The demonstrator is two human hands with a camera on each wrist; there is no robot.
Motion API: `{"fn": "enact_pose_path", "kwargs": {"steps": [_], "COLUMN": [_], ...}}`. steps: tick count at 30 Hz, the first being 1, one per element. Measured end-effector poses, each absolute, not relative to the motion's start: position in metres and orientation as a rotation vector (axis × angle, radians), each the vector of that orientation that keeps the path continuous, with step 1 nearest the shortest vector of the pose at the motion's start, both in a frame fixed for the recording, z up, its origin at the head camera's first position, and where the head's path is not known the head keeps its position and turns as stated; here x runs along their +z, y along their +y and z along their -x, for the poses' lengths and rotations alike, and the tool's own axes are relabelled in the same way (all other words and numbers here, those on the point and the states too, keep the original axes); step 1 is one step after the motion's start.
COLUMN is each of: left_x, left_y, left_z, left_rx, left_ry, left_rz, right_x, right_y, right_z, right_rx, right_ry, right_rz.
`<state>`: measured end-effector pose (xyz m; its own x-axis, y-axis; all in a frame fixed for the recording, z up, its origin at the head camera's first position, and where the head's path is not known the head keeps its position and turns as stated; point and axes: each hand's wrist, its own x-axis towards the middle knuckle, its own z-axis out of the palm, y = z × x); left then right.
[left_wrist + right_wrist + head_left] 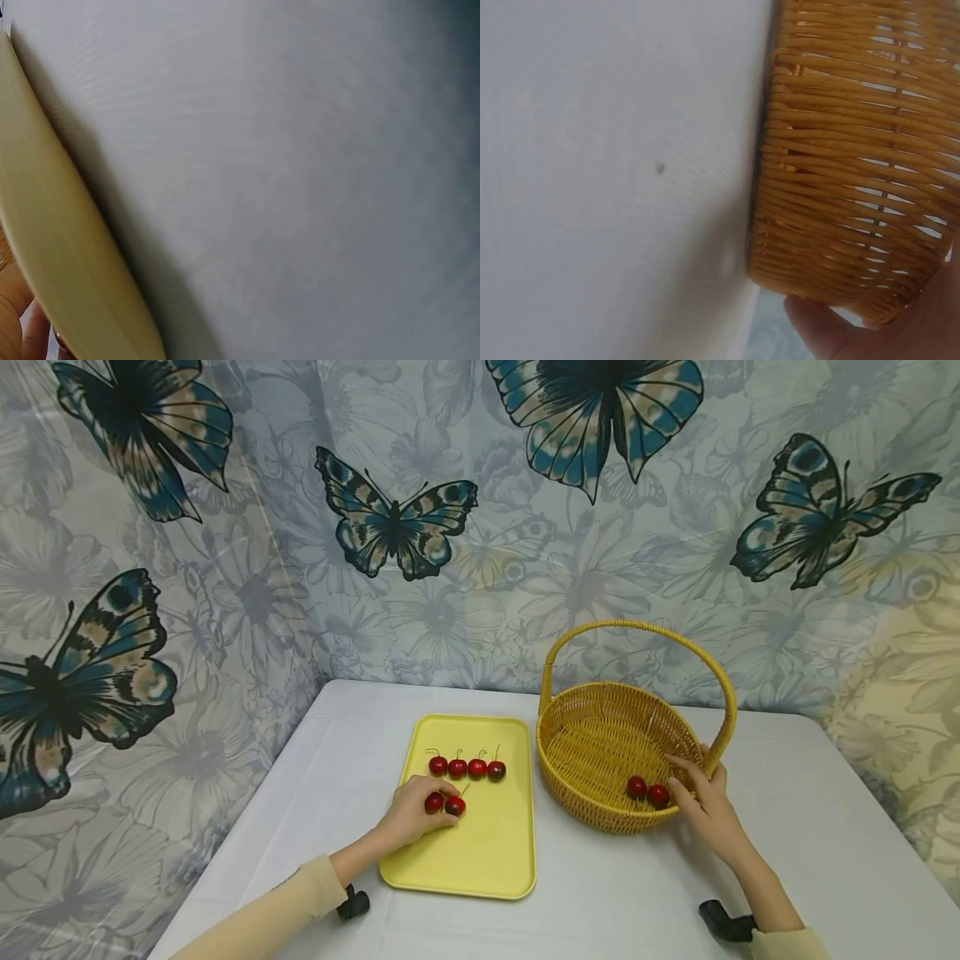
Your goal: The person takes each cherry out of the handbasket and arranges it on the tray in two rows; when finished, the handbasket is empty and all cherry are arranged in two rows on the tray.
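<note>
On the yellow tray (480, 860), my left hand (415, 810) has its thumb and index finger curled round a dark red cherry (455, 806), with a second cherry (433, 802) right beside it under the fingers. Behind them lies a row of several stemmed cherries (477, 768). To the right, my right hand (708, 806) grips the side of a yellow-brown wicker basket (592, 814) near the foot of its handle, some fingers reaching over the rim. Two cherries (637, 787) sit inside the basket, close to that hand. In the right wrist view, the thumb (817, 322) lies against the woven wall.
A white cloth covers the table (600, 893). The basket's tall arched handle (637, 625) rises in front of a butterfly-patterned curtain (450, 635) at the back. Black wrist mounts (726, 922) sit at both of the person's wrists.
</note>
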<state>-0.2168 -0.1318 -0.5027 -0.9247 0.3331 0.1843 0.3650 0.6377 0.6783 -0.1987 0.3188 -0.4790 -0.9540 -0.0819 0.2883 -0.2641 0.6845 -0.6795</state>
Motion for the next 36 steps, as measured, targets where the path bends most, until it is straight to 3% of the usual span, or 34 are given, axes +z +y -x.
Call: {"fn": "enact_pose_path", "kwargs": {"steps": [19,36], "left_x": [-0.4995,-0.5002], "left_y": [-0.1381,-0.1363], "left_z": [0.2167,0.2193], "left_rx": [-1.166,-1.16], "left_ry": [-2.821,-2.821], "left_rz": [0.698,0.61], "right_x": [-0.4799,-0.4784], "right_y": [0.3182,0.3179], "right_z": [0.1985,0.1989], "right_rx": [1.118,1.12], "right_ry": [-2.655,-2.664], "right_rz": [-0.28,-0.272]}}
